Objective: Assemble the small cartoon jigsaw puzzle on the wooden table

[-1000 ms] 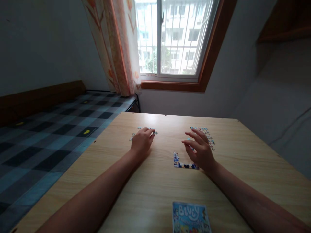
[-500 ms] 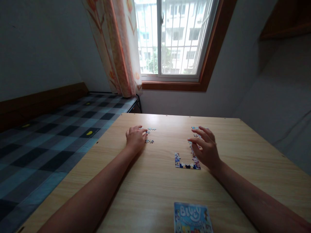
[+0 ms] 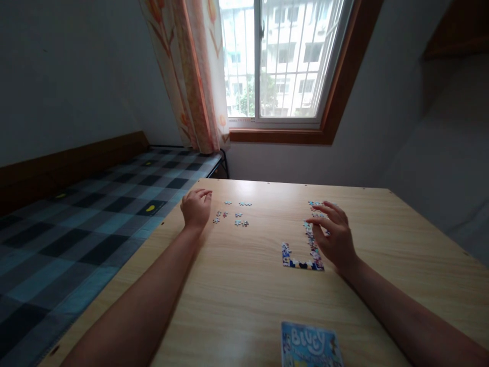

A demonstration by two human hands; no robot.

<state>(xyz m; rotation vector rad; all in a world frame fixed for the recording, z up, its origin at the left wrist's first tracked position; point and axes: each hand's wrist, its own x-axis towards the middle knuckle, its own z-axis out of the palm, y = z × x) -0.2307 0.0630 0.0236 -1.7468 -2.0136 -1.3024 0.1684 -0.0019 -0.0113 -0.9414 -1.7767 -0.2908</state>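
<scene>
My left hand (image 3: 196, 208) is over the far left of the table, fingers loosely stretched to the right and nothing visible in them. Just right of it lie several loose jigsaw pieces (image 3: 238, 223), some in small joined groups. My right hand (image 3: 333, 233) hovers over the right side of a partly joined jigsaw puzzle (image 3: 303, 265), its fingers bent and apart. The joined part shows a bottom edge, a short left side and a longer right side, and my right fingers hide some of that right side.
A blue puzzle box (image 3: 311, 346) marked "Bluey" lies at the near edge of the view on the wooden table (image 3: 237, 290). A bed with a checked cover (image 3: 114, 224) stands along the left. Beyond the table are a curtain (image 3: 202, 76) and a barred window (image 3: 286, 61).
My left hand has moved left, away from the loose pieces, uncovering several of them. My right hand keeps nearly the same pose over the puzzle. The whole view has shifted slightly.
</scene>
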